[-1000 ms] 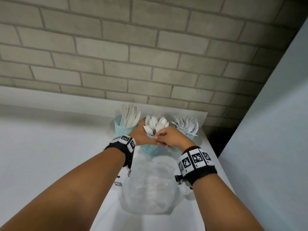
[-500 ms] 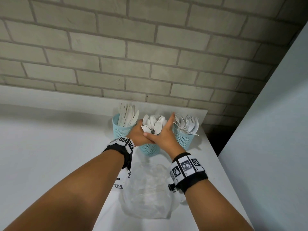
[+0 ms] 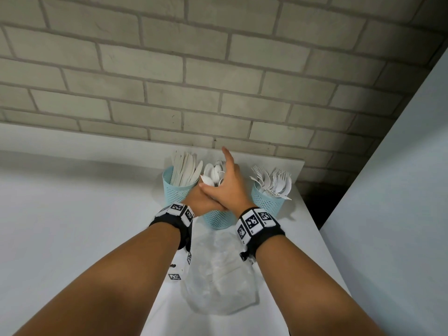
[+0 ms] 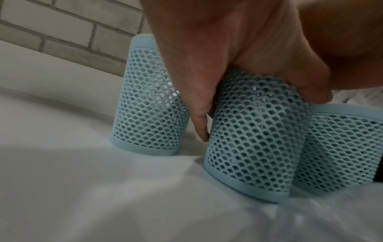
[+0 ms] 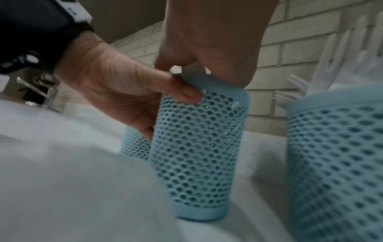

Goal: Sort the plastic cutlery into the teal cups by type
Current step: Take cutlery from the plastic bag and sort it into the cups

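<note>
Three teal mesh cups stand in a row near the brick wall. The left cup [image 3: 178, 194] holds knives, the middle cup [image 3: 217, 220] spoons [image 3: 213, 174], the right cup [image 3: 265, 202] forks [image 3: 274, 181]. My left hand [image 3: 201, 202] grips the middle cup [image 4: 254, 139] near its rim, fingers [image 4: 199, 124] down its left side and thumb [image 5: 182, 94] on its front. My right hand [image 3: 230, 190] lies open over the spoons, index finger straight toward the wall, its palm [image 5: 211, 45] over the cup's rim [image 5: 207, 85]. No cutlery is visible in either hand.
A crumpled clear plastic bag [image 3: 218, 277] lies on the white table [image 3: 72, 226] between my forearms. The table's right edge [image 3: 315, 229] runs just past the fork cup [image 5: 335, 155], with a pale panel [image 3: 400, 190] beyond it. The knife cup [image 4: 149, 114] stands close to my left fingers.
My right hand has risen from the front of the middle cup and spread open over the spoons. My left hand has kept its hold on that cup.
</note>
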A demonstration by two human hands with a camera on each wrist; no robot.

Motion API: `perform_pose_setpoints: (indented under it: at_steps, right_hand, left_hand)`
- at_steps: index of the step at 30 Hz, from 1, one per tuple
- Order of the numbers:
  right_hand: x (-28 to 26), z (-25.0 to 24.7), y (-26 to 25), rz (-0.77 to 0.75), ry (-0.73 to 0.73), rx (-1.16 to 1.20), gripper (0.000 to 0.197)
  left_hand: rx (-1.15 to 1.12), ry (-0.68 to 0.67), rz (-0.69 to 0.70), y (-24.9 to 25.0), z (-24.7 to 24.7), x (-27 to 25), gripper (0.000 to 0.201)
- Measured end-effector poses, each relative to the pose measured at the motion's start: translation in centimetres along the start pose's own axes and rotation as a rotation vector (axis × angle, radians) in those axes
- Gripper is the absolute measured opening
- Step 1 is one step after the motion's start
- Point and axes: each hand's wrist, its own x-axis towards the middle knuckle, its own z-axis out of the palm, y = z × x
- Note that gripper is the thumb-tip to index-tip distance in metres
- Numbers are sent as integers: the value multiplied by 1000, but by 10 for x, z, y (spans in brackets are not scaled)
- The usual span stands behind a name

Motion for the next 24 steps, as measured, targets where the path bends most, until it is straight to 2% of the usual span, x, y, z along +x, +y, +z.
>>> perform_pose_setpoints:
  at_steps: [2,3,4,6,8,10,13,16,18,20,22,24]
  right_hand:
    - [2,1,1,10,114,6,99]
    - [3,1,3,27,143,22,101]
    - [5,0,3,36,134,38,108]
    - [6,0,2,45,15,16,123]
    - [8,0,0,51,-73,-45,123]
    - [12,3,-1,60,-40,-72,102]
    - [11,14,-3,43,72,-130,69]
    - [9,17,-4,-10,81,-55,57]
    - [13,8,-5,-27,175,108,52]
    - [17,-2,-6,-62,284,174,46]
    - [17,-6,-5,-86,308,193,38]
    - [16,-5,-4,-71,294,227,32]
  left_hand:
    - [-44,36,-17,-2,2,-1,67]
    - [-51,54,-21,0,3,-2,73]
    - [-44,55,-11,2,3,-3,76]
    - [32,8,-20,5,3,-5,69]
    - [82,23,-68,3,3,-4,62]
    - [90,99,-38,2,2,-4,64]
    - [-9,74,-55,1,1,-4,75]
    - [3,90,-52,-2,3,-2,82]
    - [-13,93,-75,-3,3,-2,97]
    - [25,81,-113,-3,3,-2,98]
    - [50,86,-139,-2,3,-3,98]
    - [55,83,-147,0,2,-3,105]
